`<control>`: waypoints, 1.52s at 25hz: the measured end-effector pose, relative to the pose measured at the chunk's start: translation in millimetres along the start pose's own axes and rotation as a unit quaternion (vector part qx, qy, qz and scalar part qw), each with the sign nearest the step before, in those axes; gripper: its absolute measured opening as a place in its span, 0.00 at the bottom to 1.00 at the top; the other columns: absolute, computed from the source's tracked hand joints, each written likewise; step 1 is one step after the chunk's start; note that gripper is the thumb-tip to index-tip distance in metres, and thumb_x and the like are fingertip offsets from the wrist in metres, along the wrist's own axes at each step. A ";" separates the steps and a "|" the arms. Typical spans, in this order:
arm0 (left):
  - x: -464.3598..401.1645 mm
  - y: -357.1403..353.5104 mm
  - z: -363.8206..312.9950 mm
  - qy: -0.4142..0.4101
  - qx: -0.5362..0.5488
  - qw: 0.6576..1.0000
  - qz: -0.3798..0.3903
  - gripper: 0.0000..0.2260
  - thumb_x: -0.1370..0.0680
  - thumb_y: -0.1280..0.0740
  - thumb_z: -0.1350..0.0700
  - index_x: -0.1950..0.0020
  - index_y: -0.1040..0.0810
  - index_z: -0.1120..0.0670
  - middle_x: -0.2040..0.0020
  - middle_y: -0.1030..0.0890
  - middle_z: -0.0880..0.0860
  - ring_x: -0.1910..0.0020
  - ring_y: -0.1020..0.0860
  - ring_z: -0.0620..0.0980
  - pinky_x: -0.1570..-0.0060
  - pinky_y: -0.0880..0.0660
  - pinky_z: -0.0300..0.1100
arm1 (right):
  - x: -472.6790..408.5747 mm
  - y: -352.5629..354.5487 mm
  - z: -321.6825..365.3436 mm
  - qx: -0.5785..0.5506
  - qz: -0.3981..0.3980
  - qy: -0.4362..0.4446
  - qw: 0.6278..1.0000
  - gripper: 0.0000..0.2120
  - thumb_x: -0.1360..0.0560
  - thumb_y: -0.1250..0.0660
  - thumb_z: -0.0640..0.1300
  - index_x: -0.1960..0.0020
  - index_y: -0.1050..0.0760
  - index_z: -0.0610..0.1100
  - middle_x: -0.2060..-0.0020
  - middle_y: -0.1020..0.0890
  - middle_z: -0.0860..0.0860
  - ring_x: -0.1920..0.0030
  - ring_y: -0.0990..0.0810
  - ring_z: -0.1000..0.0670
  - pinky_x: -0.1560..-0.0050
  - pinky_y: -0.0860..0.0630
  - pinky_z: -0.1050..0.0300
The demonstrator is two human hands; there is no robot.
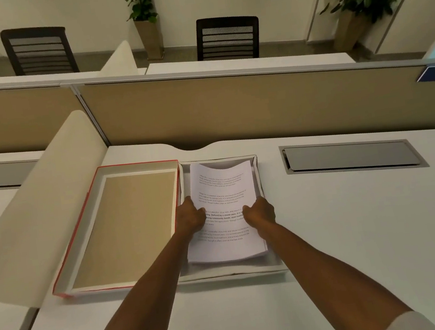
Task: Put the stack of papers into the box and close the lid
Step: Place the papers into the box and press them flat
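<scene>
A stack of printed white papers hangs over the open white box on the desk, its far end bowed upward inside the box walls. My left hand grips the stack's left edge. On the opposite edge my right hand grips it too. The lid, red-edged with a tan inner face, lies upside down on the desk directly left of the box, touching it.
A grey cable hatch is set into the desk at the right. A tan partition runs along the back edge. A cream curved divider stands left of the lid. Chairs and plants are beyond the partition.
</scene>
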State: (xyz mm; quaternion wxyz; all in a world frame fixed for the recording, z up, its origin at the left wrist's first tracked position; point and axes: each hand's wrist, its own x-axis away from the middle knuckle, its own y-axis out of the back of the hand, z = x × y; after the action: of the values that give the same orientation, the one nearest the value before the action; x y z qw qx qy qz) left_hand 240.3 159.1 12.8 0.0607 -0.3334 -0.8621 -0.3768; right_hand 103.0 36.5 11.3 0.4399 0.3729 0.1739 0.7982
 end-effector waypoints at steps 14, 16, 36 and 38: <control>10.1 -19.4 1.9 -0.025 -0.086 0.996 0.010 0.40 0.20 0.35 0.56 0.19 0.59 0.63 0.18 0.48 0.65 0.20 0.43 0.64 0.23 0.40 0.52 | 3.2 -3.8 -4.1 0.041 -0.032 0.029 0.998 0.15 0.21 0.36 0.39 0.35 0.29 0.38 0.40 0.20 0.41 0.44 0.18 0.42 0.46 0.20 0.51; 10.6 -21.1 3.6 -0.022 -0.090 0.996 0.016 0.40 0.20 0.34 0.55 0.19 0.58 0.63 0.19 0.46 0.64 0.20 0.42 0.63 0.24 0.39 0.52 | 3.6 -2.8 -3.3 0.045 -0.038 0.034 0.998 0.14 0.21 0.36 0.38 0.36 0.28 0.38 0.40 0.19 0.41 0.44 0.18 0.42 0.46 0.20 0.51; 29.3 -43.8 34.5 -0.144 -0.210 0.965 -0.064 0.26 0.15 0.46 0.58 0.18 0.49 0.58 0.16 0.52 0.58 0.17 0.57 0.57 0.19 0.55 0.49 | 32.8 -9.1 -40.8 0.315 -0.002 0.274 0.909 0.25 0.21 0.35 0.51 0.27 0.31 0.43 0.27 0.30 0.46 0.27 0.32 0.47 0.30 0.31 0.53; 29.5 -42.9 33.9 -0.144 -0.214 0.965 -0.056 0.25 0.15 0.47 0.57 0.18 0.47 0.59 0.17 0.50 0.58 0.17 0.55 0.57 0.19 0.55 0.50 | 33.1 -7.0 -41.9 0.311 0.001 0.276 0.910 0.25 0.20 0.36 0.52 0.26 0.32 0.43 0.25 0.32 0.46 0.26 0.33 0.46 0.28 0.33 0.52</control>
State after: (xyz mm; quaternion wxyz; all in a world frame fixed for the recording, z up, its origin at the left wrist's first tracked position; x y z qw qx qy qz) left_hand 196.0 176.9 -26.9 -0.1581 -0.3404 -0.7783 -0.5034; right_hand 64.5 70.1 -6.1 0.2357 0.2553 0.5273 0.7754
